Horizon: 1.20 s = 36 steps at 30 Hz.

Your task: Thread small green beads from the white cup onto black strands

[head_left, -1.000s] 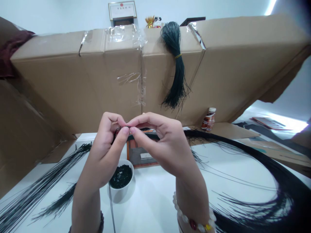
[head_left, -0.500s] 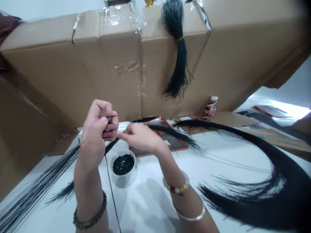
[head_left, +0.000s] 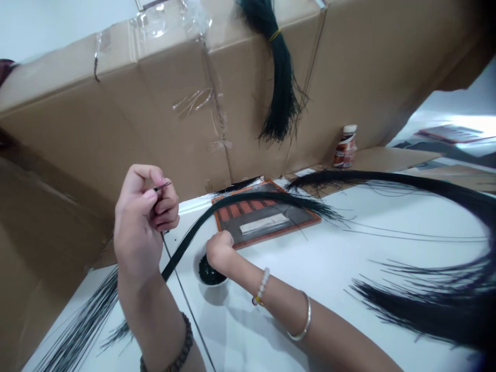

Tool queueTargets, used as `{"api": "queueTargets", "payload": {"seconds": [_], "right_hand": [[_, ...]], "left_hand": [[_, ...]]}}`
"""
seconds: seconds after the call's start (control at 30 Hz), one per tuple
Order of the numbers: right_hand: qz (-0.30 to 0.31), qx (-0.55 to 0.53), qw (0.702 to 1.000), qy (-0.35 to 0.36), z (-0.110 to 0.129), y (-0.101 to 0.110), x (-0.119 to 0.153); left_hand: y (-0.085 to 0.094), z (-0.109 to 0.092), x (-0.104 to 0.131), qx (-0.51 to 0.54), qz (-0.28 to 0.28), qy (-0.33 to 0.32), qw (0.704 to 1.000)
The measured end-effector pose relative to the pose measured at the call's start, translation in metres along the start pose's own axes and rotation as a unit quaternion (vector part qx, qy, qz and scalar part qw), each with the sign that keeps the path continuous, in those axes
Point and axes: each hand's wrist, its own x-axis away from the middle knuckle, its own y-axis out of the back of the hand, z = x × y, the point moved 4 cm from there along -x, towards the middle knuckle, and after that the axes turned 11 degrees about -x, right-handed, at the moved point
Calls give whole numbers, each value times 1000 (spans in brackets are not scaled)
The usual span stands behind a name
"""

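Raised at the left, my left hand pinches the end of a thin dark strand between thumb and forefinger, its other fingers curled. My right hand is over the white bowl, which holds small dark green pieces; its fingers point down into the bowl and are hidden. A long dark green bundle of strands curves behind both hands, passing across an orange-edged picture board.
Cardboard stands along the back, with a tied green bundle hanging on it. A brown bottle with a white cap stands at the back right. A large black bundle curves along the right; thin strands lie at the lower left.
My right hand has moved from beside my left hand down to the bowl. My left hand still pinches the strand. The whole view has shifted and tilted.
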Motion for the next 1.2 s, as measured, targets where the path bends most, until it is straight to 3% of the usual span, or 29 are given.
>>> {"api": "queueTargets", "payload": {"seconds": [0.2,0.33,0.53,0.67,0.73,0.77,0.87,0.9,0.93,1.03,1.2], "right_hand": [[20,1,1000,8,1,-3,-4],[11,-9,999,47,-3,9,0],[15,-102,980,168,-21,42,12],[-51,-218,932,284,-33,81,37],[-133,-289,887,335,-37,102,57],[-182,-346,845,366,-39,112,70],[-280,-550,638,460,-43,131,112],[-287,-588,587,477,-42,132,124],[-293,-607,555,488,-41,132,135],[-323,-612,510,511,-34,129,162],[-372,-575,498,532,-28,125,179]], "left_hand": [[2,-2,-1,-33,-75,23,996],[2,-5,1,-34,-72,-2,997],[1,-4,6,-27,-32,-38,998],[3,0,6,-56,-39,-70,995],[2,2,7,-81,-59,-84,992],[2,1,7,-93,-73,-93,989],[-5,-5,11,-111,-103,-114,982],[-9,-8,13,-113,-109,-116,981],[-12,-11,15,-114,-113,-113,981],[-22,-19,22,-125,-122,-107,979],[-28,-23,27,-147,-123,-129,973]]}}
